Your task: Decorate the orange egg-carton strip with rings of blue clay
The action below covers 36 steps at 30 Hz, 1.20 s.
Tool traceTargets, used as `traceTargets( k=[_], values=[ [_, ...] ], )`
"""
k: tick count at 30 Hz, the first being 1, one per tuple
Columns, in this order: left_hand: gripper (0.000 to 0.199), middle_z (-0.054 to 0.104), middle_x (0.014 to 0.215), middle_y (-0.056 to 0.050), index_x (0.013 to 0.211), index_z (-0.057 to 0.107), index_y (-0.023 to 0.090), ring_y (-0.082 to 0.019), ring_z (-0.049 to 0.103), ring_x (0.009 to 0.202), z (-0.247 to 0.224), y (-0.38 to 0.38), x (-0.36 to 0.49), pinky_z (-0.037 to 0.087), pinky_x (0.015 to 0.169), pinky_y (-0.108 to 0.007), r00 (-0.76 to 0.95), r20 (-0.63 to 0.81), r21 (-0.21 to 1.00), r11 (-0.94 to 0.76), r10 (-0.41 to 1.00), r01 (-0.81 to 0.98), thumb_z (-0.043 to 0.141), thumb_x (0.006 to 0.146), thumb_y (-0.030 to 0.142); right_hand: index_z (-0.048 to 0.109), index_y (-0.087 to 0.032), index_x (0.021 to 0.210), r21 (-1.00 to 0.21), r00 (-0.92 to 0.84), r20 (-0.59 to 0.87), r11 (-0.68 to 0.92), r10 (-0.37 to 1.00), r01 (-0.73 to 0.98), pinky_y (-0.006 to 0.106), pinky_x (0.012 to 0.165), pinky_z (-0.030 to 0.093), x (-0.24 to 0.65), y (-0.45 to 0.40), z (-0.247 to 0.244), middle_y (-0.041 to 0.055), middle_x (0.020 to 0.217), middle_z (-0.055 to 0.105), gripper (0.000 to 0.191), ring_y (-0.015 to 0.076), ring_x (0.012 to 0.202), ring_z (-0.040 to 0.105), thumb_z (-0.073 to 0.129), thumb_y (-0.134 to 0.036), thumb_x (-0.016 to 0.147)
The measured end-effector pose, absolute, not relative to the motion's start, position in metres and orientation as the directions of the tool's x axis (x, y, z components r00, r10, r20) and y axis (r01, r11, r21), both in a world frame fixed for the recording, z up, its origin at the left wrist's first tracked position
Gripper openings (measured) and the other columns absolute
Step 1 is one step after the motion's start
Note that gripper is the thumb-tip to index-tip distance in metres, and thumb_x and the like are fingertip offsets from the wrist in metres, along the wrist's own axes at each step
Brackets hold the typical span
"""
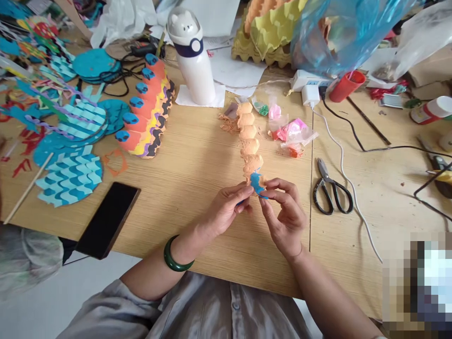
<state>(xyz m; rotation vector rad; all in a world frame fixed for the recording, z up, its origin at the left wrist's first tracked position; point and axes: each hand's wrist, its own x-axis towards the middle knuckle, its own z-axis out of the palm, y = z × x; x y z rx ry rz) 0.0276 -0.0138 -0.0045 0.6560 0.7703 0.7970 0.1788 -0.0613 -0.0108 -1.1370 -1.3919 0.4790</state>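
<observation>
Fingers of the left hand (226, 211) and right hand (284, 219) are pinching closely, gently working the blue-painted end (257, 183) of an orange egg-carton strip (248, 141), with black-handled scissors (332, 197) lying at three o'clock on the counter (197, 226).

Peach egg-carton strip (249, 146) with a blue tip (256, 183).

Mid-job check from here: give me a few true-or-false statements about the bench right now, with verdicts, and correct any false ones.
The left hand and right hand pinch the blue end of an orange egg-carton strip: true.
A green bangle sits on the right wrist: false, it is on the left wrist.
Black-handled scissors lie on the table right of the hands: true.
The black phone stands upright: false, it lies flat at the table's edge.
</observation>
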Motion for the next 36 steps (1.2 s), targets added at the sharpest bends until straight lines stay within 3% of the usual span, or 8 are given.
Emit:
traceTargets(
  k=[7,11,20,24,30,32,34,36],
  values=[
    [0.051,0.035,0.053,0.007,0.081,0.071,0.015,-0.008,0.029,0.049,-0.002,-0.018,0.032,0.052,0.052,-0.023,0.536,-0.337,0.69,0.59,0.774,-0.418,0.067,0.091,0.065,0.071,-0.028,0.113,-0.646,0.104,0.642,0.464,0.759,0.606,0.046,0.082,0.062,0.182,-0.06,-0.007,0.0084,0.117,0.07,0.026,0.0236,0.101,0.069,0.072,-0.012,0.092],
    [0.049,0.033,0.055,0.008,0.069,0.061,0.016,-0.007,0.031,0.049,0.003,-0.019,0.033,0.054,0.052,-0.024,0.513,-0.33,0.71,0.567,0.792,-0.418,0.076,0.086,0.059,0.071,-0.027,0.11,-0.619,0.102,0.658,0.458,0.746,0.638,0.044,0.077,0.062,0.183,-0.058,-0.008,0.0083,0.115,0.07,0.024,0.0228,0.096,0.069,0.073,-0.012,0.091],
    [0.048,0.04,0.055,0.006,0.063,0.061,0.016,-0.007,0.038,0.05,-0.003,-0.02,0.03,0.05,0.054,-0.023,0.514,-0.225,0.818,0.447,0.828,-0.363,0.077,0.087,0.055,0.07,-0.028,0.114,-0.579,0.055,0.679,0.488,0.732,0.653,0.042,0.073,0.061,0.181,-0.057,-0.01,0.0084,0.118,0.067,0.031,0.0228,0.096,0.065,0.073,-0.008,0.089],
    [0.043,0.048,0.058,0.004,0.07,0.071,0.016,-0.006,0.04,0.051,-0.006,-0.02,0.031,0.047,0.053,-0.024,0.49,-0.246,0.816,0.451,0.836,-0.36,0.079,0.085,0.056,0.07,-0.029,0.116,-0.62,0.062,0.651,0.482,0.757,0.619,0.043,0.074,0.061,0.181,-0.057,-0.011,0.0082,0.121,0.067,0.032,0.0233,0.097,0.066,0.072,-0.009,0.09],
    [0.03,0.035,0.051,0.008,0.081,0.08,0.018,-0.005,0.033,0.049,-0.001,-0.017,0.032,0.043,0.051,-0.02,0.446,-0.273,0.79,0.463,0.852,-0.402,0.083,0.083,0.047,0.068,-0.028,0.123,-0.657,0.043,0.617,0.484,0.786,0.578,0.044,0.076,0.063,0.183,-0.06,-0.011,0.0097,0.125,0.065,0.038,0.0257,0.104,0.066,0.074,-0.013,0.089],
    [0.029,0.035,0.05,0.009,0.08,0.081,0.017,-0.004,0.03,0.048,0.002,-0.017,0.032,0.042,0.049,-0.019,0.432,-0.302,0.761,0.488,0.85,-0.427,0.087,0.078,0.046,0.066,-0.029,0.13,-0.726,0.126,0.599,0.47,0.791,0.503,0.041,0.074,0.064,0.182,-0.062,-0.011,0.0105,0.127,0.063,0.04,0.0273,0.114,0.064,0.072,-0.017,0.092],
    [0.03,0.034,0.049,0.009,0.077,0.08,0.016,-0.003,0.027,0.047,0.004,-0.017,0.033,0.042,0.048,-0.019,0.417,-0.329,0.739,0.505,0.848,-0.445,0.091,0.074,0.044,0.066,-0.03,0.13,-0.841,0.269,0.5,0.387,0.823,0.378,0.038,0.074,0.065,0.18,-0.063,-0.01,0.0095,0.127,0.061,0.034,0.0244,0.112,0.064,0.066,-0.023,0.097],
    [0.031,0.033,0.049,0.01,0.073,0.078,0.016,-0.003,0.026,0.047,0.005,-0.017,0.033,0.041,0.047,-0.019,0.399,-0.341,0.727,0.508,0.851,-0.462,0.092,0.071,0.043,0.068,-0.029,0.123,-0.953,0.387,0.294,0.236,0.874,0.192,0.034,0.072,0.065,0.179,-0.061,-0.009,0.0073,0.12,0.064,0.023,0.02,0.099,0.066,0.063,-0.033,0.101]
  ],
)
